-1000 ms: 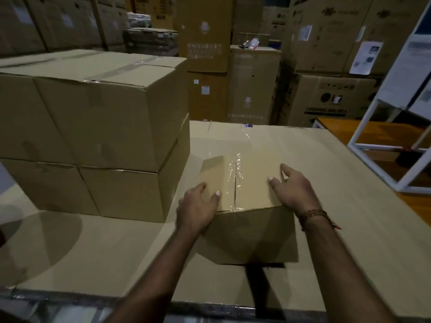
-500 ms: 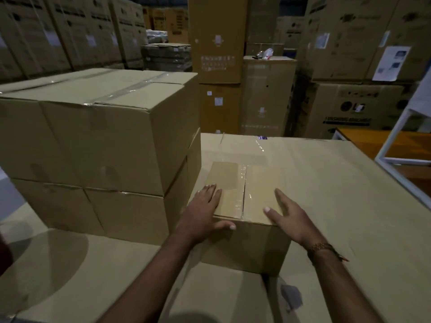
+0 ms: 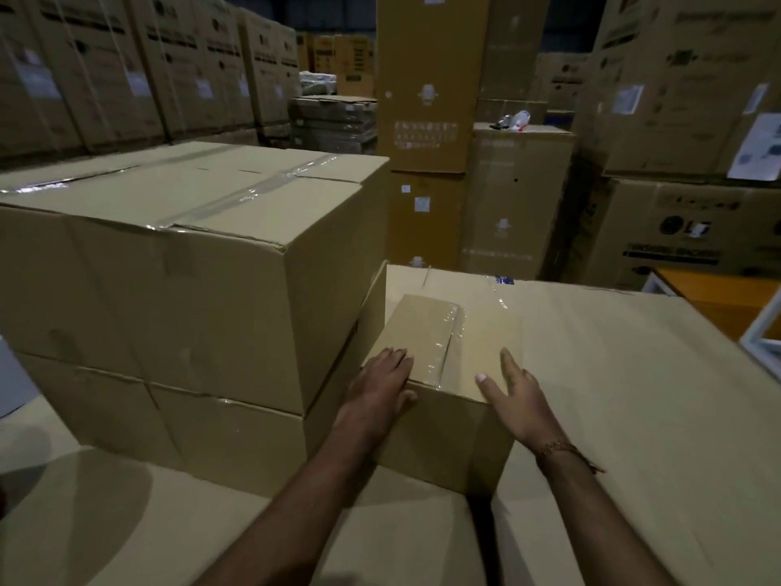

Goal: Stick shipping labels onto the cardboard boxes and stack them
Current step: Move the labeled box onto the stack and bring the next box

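Observation:
A small taped cardboard box (image 3: pixel 460 344) rests on a wide cardboard surface (image 3: pixel 634 395), pushed close to the right side of a stack of larger boxes (image 3: pixel 203 289). My left hand (image 3: pixel 382 384) lies flat on the box's near left corner, thumb over the front edge. My right hand (image 3: pixel 513 393) presses its near right corner with fingers spread; a bracelet circles that wrist. No shipping label shows on the small box's top or front.
Tall stacks of printed warehouse cartons (image 3: pixel 427 78) fill the background. At the right edge stand an orange table (image 3: pixel 718 293) and a white frame (image 3: pixel 765 332). The large stack is two layers high with clear tape on top.
Both hands have pushed the small box away from me and leftward, toward the stack. My view has lifted and moved nearer.

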{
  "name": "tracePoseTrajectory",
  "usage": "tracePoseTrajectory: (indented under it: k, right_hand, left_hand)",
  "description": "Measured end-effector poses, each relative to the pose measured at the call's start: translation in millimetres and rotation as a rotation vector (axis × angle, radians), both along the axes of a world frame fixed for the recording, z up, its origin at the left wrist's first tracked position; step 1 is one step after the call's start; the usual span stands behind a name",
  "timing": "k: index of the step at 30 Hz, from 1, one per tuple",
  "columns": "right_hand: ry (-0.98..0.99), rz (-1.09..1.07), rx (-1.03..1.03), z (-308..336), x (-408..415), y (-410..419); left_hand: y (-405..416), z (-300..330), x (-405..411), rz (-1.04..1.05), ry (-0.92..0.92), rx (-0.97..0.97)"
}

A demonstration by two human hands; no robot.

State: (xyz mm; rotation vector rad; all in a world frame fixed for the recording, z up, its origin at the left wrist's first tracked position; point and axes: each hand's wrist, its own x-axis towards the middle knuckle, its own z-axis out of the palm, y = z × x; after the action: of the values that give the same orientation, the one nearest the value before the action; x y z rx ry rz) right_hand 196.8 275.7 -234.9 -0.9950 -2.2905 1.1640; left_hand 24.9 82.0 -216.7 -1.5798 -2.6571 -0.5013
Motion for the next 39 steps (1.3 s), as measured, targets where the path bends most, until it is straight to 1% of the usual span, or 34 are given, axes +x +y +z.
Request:
tracePoseTrajectory:
  k: [4,9,13,18,26,33,39]
  right_hand:
    - [-0.017,0.028,-0.008,-1,-27,32]
    - [-0.019,0.057,-0.015,-3,-56,62]
    - [-0.03,0.075,-0.012,-3,-78,81]
    - [-0.033,0.078,-0.007,-6,-102,99]
    - [-0.059,0.065,0.017,-5,-121,102]
    - [-0.069,0.059,0.02,-5,-133,107]
    - [-0.069,0.081,0.015,-4,-139,113]
  left_hand:
    - [10,-9,-16,0.099,-0.033,0.096]
    - [34,-12,-33,0.144,0.025,0.102]
    - [54,-15,-48,0.179,0.022,0.051]
    - [71,-20,-61,0.225,0.065,0.008]
    - [85,-23,-77,0.271,0.075,-0.064]
    - [91,-23,-93,0.264,0.079,-0.119]
    - [93,-28,-97,0.271,0.102,-0.097]
